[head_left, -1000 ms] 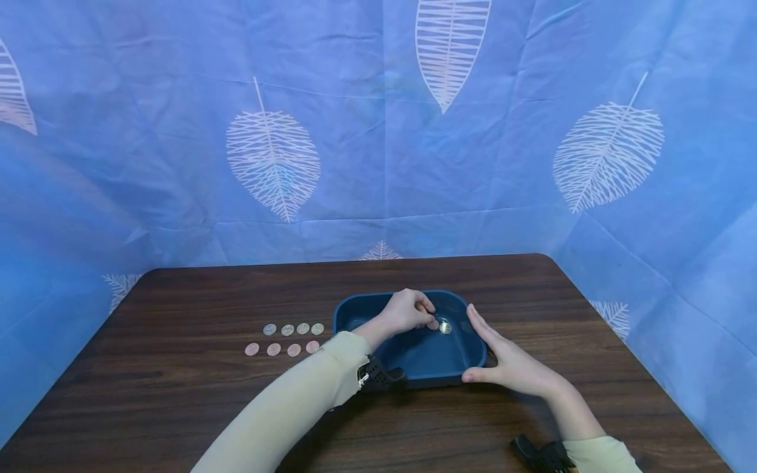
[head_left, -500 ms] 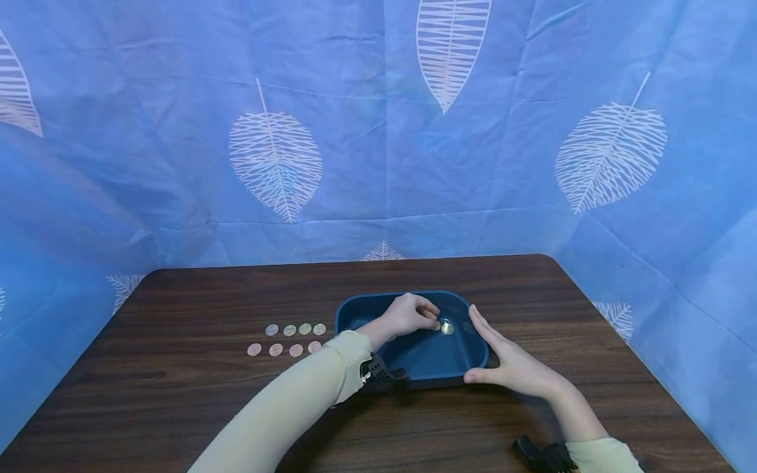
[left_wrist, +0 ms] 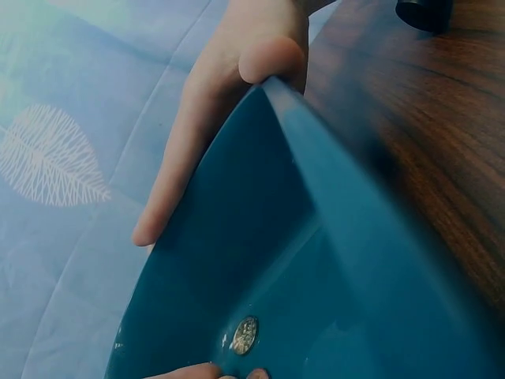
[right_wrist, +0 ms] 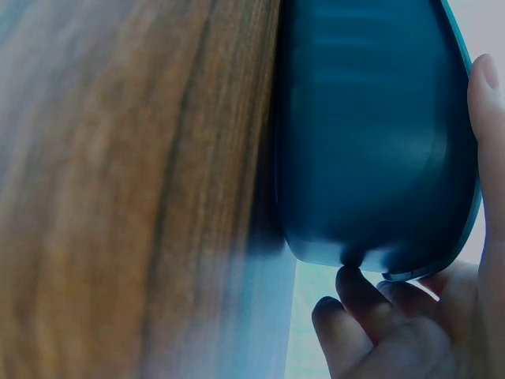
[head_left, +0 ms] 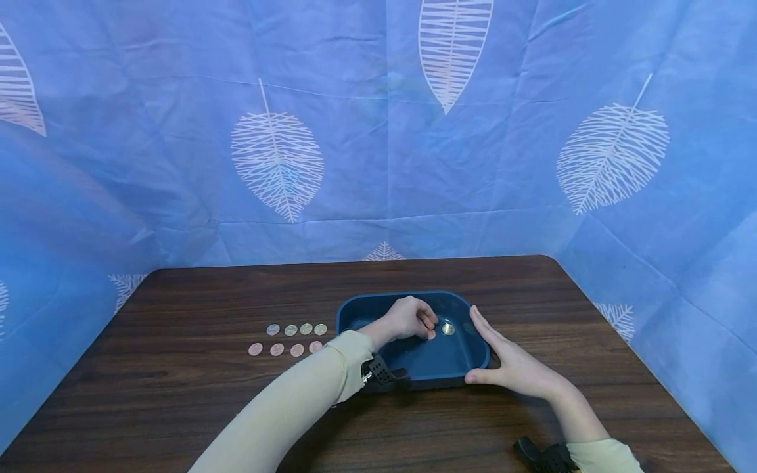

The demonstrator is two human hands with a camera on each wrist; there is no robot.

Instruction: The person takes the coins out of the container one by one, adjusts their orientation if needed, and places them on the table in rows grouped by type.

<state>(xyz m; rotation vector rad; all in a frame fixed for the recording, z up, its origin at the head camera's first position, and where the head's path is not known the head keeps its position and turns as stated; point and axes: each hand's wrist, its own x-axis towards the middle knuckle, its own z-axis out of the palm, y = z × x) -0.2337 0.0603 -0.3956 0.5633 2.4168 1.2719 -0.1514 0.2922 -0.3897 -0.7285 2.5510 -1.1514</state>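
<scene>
A deep blue plastic tray [head_left: 426, 368] stands on the table. My left hand [head_left: 408, 318] reaches inside it with fingers bent, pinching a copper coin [head_left: 431, 334] at the fingertips. Just right of those fingertips lies a silver-gold coin [head_left: 448, 328] on the tray floor; the left wrist view shows this shiny coin [left_wrist: 245, 335] near the wall. At the tray's right end my right hand [head_left: 511, 364] grips the corner, thumb at the front and fingers along the side. In the right wrist view, bent fingers [right_wrist: 371, 316] press the outer wall.
Left of the tray, coins lie in two rows on the dark wooden table [head_left: 177, 394]: several silver-coloured coins [head_left: 290, 330] behind, several copper coins [head_left: 276, 349] in front. The left forearm [head_left: 296, 407] passes close to the front row. A blue leaf-print cloth [head_left: 355, 164] hangs behind.
My left fingertips draw slightly left and towards me from beside the shiny coin, and the copper coin shows at them now. The right hand stays on the tray's end.
</scene>
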